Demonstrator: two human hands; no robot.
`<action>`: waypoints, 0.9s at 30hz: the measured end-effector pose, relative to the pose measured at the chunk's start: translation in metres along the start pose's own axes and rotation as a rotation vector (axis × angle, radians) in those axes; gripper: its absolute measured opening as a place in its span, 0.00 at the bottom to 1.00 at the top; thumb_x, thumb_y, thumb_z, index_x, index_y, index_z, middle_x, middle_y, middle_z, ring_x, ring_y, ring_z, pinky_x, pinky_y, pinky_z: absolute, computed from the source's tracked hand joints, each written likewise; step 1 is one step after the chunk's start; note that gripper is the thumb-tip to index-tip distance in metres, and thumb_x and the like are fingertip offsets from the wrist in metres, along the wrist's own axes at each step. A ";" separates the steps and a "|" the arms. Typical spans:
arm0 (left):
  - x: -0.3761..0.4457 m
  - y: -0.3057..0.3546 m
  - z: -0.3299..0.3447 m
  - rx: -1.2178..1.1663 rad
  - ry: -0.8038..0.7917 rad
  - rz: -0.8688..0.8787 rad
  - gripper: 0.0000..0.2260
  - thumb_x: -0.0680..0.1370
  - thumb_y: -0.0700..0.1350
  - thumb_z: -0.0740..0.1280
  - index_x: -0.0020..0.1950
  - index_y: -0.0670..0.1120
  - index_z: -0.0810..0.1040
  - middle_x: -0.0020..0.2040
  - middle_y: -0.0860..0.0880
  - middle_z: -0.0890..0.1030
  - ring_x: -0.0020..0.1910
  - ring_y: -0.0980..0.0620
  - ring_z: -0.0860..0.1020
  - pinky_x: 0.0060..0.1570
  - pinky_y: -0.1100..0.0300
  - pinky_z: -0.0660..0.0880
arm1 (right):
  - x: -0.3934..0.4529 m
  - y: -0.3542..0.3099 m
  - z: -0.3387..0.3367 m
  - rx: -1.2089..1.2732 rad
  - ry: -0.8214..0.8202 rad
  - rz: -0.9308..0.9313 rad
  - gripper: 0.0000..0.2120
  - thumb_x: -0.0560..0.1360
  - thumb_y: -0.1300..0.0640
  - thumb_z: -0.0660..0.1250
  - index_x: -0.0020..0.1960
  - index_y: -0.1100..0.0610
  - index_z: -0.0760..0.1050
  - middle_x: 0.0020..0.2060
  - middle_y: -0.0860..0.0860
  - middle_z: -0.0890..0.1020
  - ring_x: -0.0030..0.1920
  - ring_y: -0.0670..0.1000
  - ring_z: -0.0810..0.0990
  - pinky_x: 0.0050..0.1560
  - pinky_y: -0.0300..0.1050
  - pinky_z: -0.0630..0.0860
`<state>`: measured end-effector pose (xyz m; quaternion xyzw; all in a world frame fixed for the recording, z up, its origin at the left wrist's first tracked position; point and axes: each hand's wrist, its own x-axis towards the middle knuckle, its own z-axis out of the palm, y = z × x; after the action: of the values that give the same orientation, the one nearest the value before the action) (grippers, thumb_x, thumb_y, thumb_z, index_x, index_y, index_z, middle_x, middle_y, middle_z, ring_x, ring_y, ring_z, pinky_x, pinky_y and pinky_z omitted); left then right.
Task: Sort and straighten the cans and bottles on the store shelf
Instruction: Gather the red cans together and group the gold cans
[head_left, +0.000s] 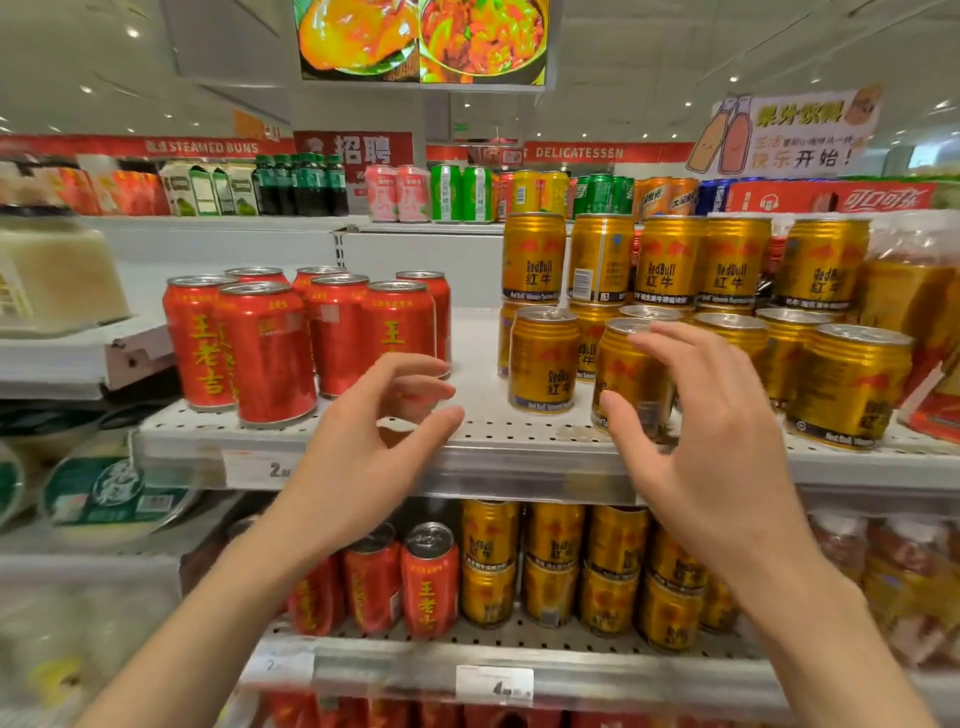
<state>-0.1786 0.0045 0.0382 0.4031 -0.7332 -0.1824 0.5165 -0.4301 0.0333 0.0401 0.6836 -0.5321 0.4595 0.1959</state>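
Observation:
Several red herbal-tea cans (267, 353) stand grouped at the left of the white perforated shelf (493, 441). Gold Red Bull cans (543, 358) fill the right side, some stacked two high (670, 260). My left hand (363, 447) hovers in front of the rightmost red can (397, 332), fingers loosely curved, holding nothing. My right hand (711, 431) is spread with relaxed fingers just in front of a gold can (626, 374) near the shelf's front edge; I cannot tell whether it touches it. A bare gap of shelf lies between the red and gold groups.
The shelf below holds red cans (428, 577) and stacked gold cans (550, 561). Shrink-wrapped multipacks (914, 301) stand at the far right. Bowls and packaged goods (114, 488) sit on the left unit. Assorted cans and bottles (447, 192) line the top shelf behind.

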 end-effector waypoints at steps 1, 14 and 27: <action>-0.009 -0.003 -0.005 -0.023 0.012 -0.016 0.11 0.77 0.48 0.71 0.59 0.56 0.77 0.52 0.57 0.84 0.50 0.54 0.83 0.50 0.52 0.81 | -0.004 -0.005 0.003 0.008 0.006 -0.018 0.23 0.77 0.50 0.69 0.69 0.59 0.73 0.66 0.54 0.76 0.69 0.53 0.72 0.70 0.37 0.62; -0.071 -0.088 -0.097 -0.255 0.062 -0.203 0.09 0.76 0.47 0.71 0.55 0.55 0.79 0.48 0.52 0.85 0.48 0.49 0.84 0.53 0.41 0.79 | -0.062 -0.123 0.064 0.455 -0.165 0.445 0.09 0.76 0.52 0.72 0.55 0.43 0.79 0.45 0.39 0.84 0.46 0.43 0.82 0.45 0.29 0.74; -0.080 -0.139 -0.177 -0.311 -0.014 -0.221 0.10 0.71 0.53 0.70 0.51 0.63 0.79 0.49 0.54 0.85 0.51 0.54 0.83 0.54 0.48 0.80 | -0.096 -0.193 0.120 0.517 -0.126 0.680 0.08 0.76 0.55 0.72 0.52 0.43 0.81 0.43 0.45 0.85 0.45 0.50 0.84 0.48 0.44 0.80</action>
<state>0.0484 0.0085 -0.0348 0.3949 -0.6511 -0.3521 0.5442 -0.2054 0.0639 -0.0582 0.5224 -0.6054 0.5737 -0.1774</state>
